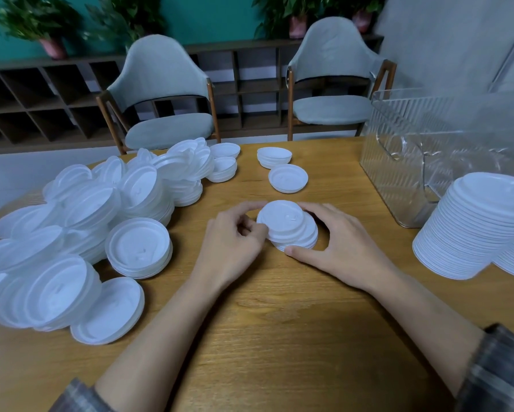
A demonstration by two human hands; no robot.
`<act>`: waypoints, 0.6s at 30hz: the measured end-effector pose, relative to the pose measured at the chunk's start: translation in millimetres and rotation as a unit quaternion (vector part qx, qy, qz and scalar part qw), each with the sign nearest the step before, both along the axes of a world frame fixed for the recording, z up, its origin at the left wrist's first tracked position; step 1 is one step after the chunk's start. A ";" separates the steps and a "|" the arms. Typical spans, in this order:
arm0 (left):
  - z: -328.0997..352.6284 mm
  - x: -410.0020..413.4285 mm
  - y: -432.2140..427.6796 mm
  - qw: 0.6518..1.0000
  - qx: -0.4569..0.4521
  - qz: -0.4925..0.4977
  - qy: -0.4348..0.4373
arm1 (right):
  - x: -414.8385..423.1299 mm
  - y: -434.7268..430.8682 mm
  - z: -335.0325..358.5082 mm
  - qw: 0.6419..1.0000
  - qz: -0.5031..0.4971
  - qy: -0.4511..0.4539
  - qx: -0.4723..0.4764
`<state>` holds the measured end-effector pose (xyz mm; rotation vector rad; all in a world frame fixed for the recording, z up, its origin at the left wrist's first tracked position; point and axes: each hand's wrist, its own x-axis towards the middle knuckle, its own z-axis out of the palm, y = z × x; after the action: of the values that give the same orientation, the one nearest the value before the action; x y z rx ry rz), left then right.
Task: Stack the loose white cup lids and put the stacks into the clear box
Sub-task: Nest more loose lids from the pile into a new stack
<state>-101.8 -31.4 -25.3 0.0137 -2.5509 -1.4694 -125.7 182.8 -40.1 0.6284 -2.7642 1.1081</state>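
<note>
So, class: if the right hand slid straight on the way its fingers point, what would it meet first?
The small stack of lids that it cups: the right hand points left and slightly away, so it would likely push that stack against the left hand.

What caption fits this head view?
Left hand and right hand hold a small lid stack near the clear box.

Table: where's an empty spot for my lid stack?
Bare wooden table: near edge between the forearms, and between the lone white plastic lid and the clear ribbed box. Crowded: heap of loose white lids on the left, tall white lid stack on the right.
</note>
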 end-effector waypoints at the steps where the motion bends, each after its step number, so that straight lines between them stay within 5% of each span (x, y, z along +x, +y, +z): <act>1: -0.1 1.8 1.6 1.000 -0.029 0.000 0.007 | -0.2 -0.1 0.0 1.000 -0.001 0.003 -0.001; 6: 0.1 0.6 0.8 0.995 -0.098 -0.012 0.030 | -0.7 0.3 -0.4 1.000 -0.005 0.005 0.002; 18: -2.6 2.6 4.7 0.997 -0.067 -0.020 0.017 | 0.5 -0.4 3.0 0.999 -0.018 -0.019 0.019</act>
<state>-99.2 -26.7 -27.9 -0.0821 -2.6301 -1.2975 -125.2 182.5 -37.1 0.5650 -2.8235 1.0739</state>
